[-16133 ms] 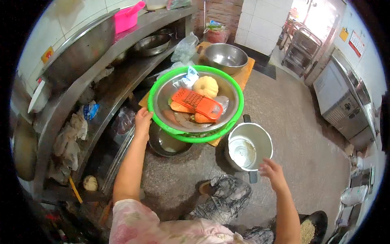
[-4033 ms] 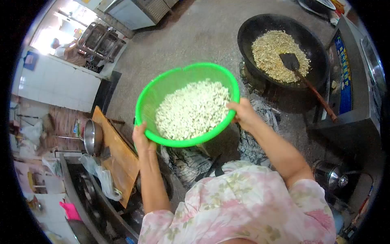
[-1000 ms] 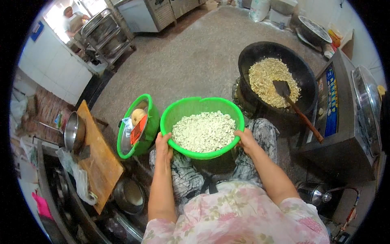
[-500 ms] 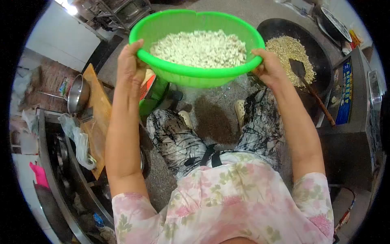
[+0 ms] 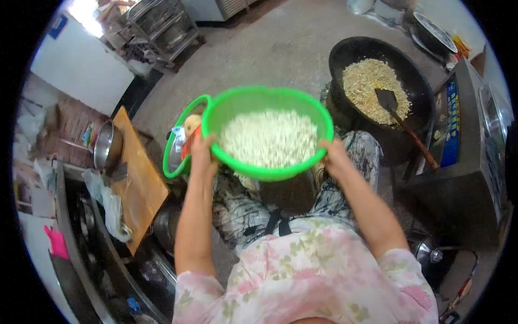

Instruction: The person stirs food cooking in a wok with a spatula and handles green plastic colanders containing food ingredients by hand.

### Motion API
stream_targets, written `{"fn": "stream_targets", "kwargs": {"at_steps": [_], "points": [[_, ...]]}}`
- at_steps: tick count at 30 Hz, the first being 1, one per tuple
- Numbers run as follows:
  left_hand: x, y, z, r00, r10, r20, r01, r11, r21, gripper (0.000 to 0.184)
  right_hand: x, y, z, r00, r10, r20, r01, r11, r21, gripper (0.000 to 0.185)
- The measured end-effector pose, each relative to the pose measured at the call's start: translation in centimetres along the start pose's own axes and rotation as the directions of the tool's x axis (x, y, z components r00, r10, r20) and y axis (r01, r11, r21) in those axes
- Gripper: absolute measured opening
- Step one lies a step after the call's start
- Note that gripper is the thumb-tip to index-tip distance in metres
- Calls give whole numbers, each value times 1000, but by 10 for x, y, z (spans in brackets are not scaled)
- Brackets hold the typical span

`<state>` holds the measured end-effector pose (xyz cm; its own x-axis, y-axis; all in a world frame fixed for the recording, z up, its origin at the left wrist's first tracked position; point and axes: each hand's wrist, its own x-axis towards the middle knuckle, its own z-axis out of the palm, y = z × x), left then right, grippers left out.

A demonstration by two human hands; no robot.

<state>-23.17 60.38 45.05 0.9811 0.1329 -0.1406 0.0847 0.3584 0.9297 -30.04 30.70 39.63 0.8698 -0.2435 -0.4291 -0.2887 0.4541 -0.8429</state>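
Observation:
Both hands carry a bright green plastic basin in front of my legs. Small pale diced pieces cover its bottom in a heap, slightly blurred. My left hand grips the left rim, and my right hand grips the right rim. To the right stands a large black wok holding chopped yellowish bits. A spatula with a dark blade and wooden handle rests in the wok, its handle leaning over the rim.
Left of the basin sits another green container with an orange-red item inside. A wooden board and a metal bowl are farther left. At right is a dark cabinet with a blue label. A metal rack stands at the back.
The green basin has come down and closer to my body, with both hands still on its rim. My view has shifted, showing more floor at the back.

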Motion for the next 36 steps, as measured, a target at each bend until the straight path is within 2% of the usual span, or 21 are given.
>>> {"fn": "stream_targets", "kwargs": {"at_steps": [1, 2, 4, 6, 8, 9, 13, 16, 19, 22, 24, 25, 28, 29, 31, 32, 33, 34, 35, 36], "points": [[17, -38, -28, 998, -15, 62, 15, 1000, 0, 20, 10, 27, -15, 998, 45, -34, -48, 994, -97, 19], [16, -64, -43, 996, -79, -39, 80, 996, 26, 20, 9, 48, -26, 992, 113, -52, -116, 991, -65, 17], [1, -93, -48, 979, -184, -86, 185, 983, 8, 17, -5, 67, -35, 982, 180, -50, -180, 984, 9, 12], [-5, -115, -61, 953, -277, -121, 287, 955, 78, 16, 6, 87, -50, 959, 257, -123, -261, 965, -20, 9], [10, -129, -79, 931, -362, -53, 365, 929, 58, 15, 11, 92, -55, 909, 377, -178, -388, 921, -31, 8], [12, -137, -89, 915, -402, -24, 403, 914, 48, 15, 15, 96, -57, 924, 349, -156, -356, 934, -18, 7], [4, -131, -66, 951, -280, -131, 274, 960, -63, 17, 10, 78, -46, 949, 297, -107, -302, 953, -27, 10], [5, -134, -63, 961, -254, -107, 250, 967, -53, 18, 27, 96, -51, 980, 191, -51, -191, 982, 7, 29], [6, -136, -56, 949, -282, -140, 290, 956, 36, 21, 38, 103, -55, 983, 182, -40, -182, 983, 4, 36], [7, -144, -56, 934, -316, -165, 330, 942, 59, 24, 47, 108, -52, 964, 230, -135, -233, 972, -3, 37], [13, -153, -60, 926, -338, -170, 355, 931, 80, 27, 47, 109, -51, 943, 276, -187, -270, 961, 58, 29], [6, -145, -50, 909, -371, -188, 382, 924, 23, 28, 46, 110, -49, 931, 299, -210, -287, 954, 87, 26], [15, -174, -64, 918, -341, -203, 354, 934, 34, 30, 53, 126, -57, 891, 387, -237, -391, 920, 31, 25], [10, -169, -58, 899, -374, -229, 377, 926, -32, 33, 60, 139, -66, 886, 423, -188, -425, 904, 32, 25], [11, -187, -67, 908, -349, -231, 388, 909, 151, 33, 77, 170, -79, 863, 435, -257, -436, 898, 54, 24], [13, -192, -71, 920, -316, -231, 367, 900, 233, 33, 75, 170, -79, 893, 429, -133, -415, 902, 122, 24], [9, -192, -67, 841, -407, -357, 494, 847, 197, 39, 74, 173, -81, 909, 416, -6, -407, 893, 192, 26], [19, -218, -86, 906, -326, -269, 394, 882, 258, 46, 91, 180, -79, 920, 387, 66, -391, 892, 225, 29], [16, -218, -81, 878, -296, -375, 446, 788, 423, 49, 92, 181, -82, 924, 382, 14, -380, 914, 144, 29], [12, -229, -84, 864, -330, -379, 456, 833, 313, 45, 95, 183, -85, 925, 377, -38, -374, 925, 61, 29]]}}
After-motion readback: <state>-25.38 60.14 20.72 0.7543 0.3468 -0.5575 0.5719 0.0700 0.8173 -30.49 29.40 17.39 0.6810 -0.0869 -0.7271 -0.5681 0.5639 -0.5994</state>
